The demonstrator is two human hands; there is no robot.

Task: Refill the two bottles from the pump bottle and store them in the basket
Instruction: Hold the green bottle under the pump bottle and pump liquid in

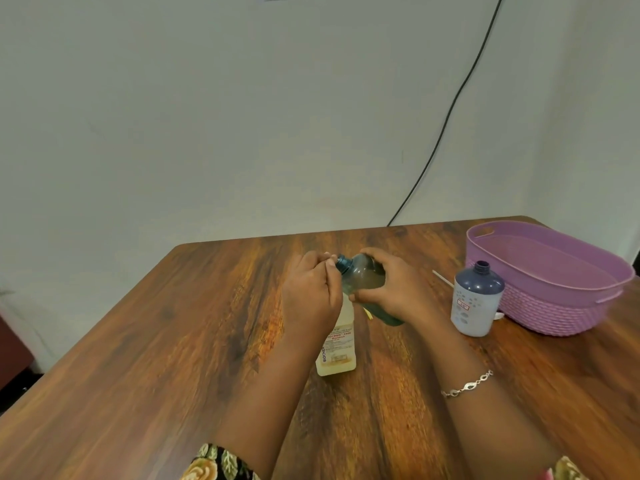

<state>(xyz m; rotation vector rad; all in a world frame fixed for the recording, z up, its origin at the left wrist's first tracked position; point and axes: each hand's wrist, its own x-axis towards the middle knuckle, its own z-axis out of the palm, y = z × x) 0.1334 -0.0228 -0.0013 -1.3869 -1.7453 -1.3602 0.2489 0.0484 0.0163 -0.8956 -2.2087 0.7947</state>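
My right hand [388, 289] grips a translucent green bottle [363, 277], tilted with its open neck pointing left. My left hand [311, 292] is curled over the top of the pump bottle [337, 348], a pale yellowish bottle with a white label standing on the table; its pump head is hidden under that hand. The green bottle's neck sits at my left fingertips. A second small bottle [476, 299], blue on top and white below, stands uncapped to the right. The purple basket [554, 306] sits at the far right with nothing visible inside.
Everything stands on a wooden table [173, 341] against a pale wall. A thin white stick [441, 277] lies between the blue bottle and my right hand. A black cable [450, 109] hangs down the wall behind the table.
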